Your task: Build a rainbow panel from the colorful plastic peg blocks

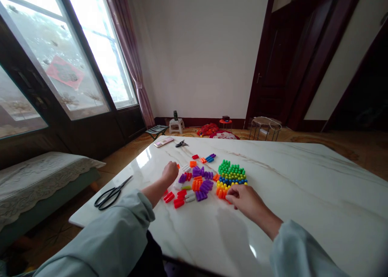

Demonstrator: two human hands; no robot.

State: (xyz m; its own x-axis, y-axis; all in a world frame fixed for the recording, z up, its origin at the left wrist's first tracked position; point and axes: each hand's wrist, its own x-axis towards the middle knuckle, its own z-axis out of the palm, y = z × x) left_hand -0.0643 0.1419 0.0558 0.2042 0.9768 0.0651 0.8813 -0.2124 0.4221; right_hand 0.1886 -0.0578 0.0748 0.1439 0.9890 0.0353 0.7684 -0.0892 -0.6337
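A joined block of small plastic pegs (232, 175), in green, blue, yellow and orange rows, lies on the white marble table (303, 196). Loose pegs (197, 182) in purple, orange, red and white are scattered to its left. My right hand (245, 200) rests at the block's near edge, fingers curled against the orange row; whether it grips a peg is hidden. My left hand (169, 173) is closed in a loose fist at the left side of the loose pegs, and what it holds, if anything, does not show.
Black scissors (110, 194) lie near the table's left edge. A pink flat item (163, 142) and small pliers (181, 143) sit at the far corner. A couch (36, 180) stands left; stools (176, 125) and a dark door (273, 67) lie beyond.
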